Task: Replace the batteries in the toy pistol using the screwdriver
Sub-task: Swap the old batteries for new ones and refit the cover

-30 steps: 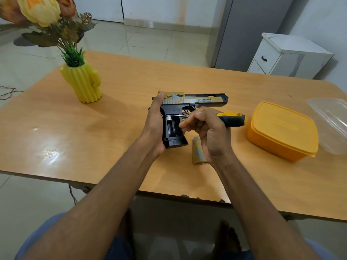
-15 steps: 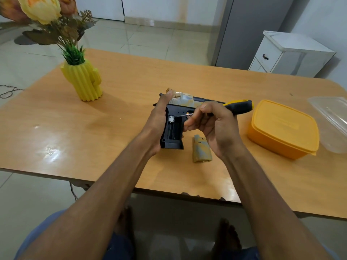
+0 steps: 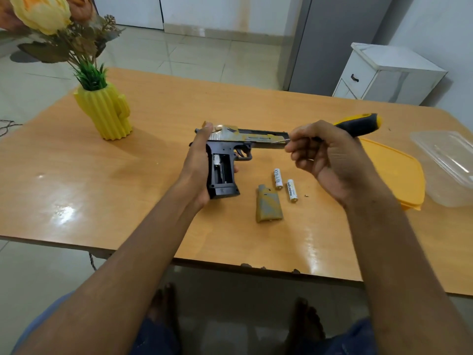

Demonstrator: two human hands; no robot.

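The left hand wraps round the back of the toy pistol, fingers curled about the grip, holding it just above the wooden table with the open battery compartment facing up. It looks empty of cells, only a metal contact showing. On the table just right of the grip lies the removed cover, and beside it two AA batteries, near each other but apart. A tiny speck past them may be the screw; too small to tell. The right hand is raised clear of the pistol, fingers closed on the screwdriver, its thin shaft poking out by the muzzle.

To do this well, I'd park the screwdriver first, then seat each cell by its polarity marks, spring end first.

A yellow cactus vase with flowers stands far left; to the right, a yellow lidded box and a clear container. Behind: a tiled floor and a white cabinet.
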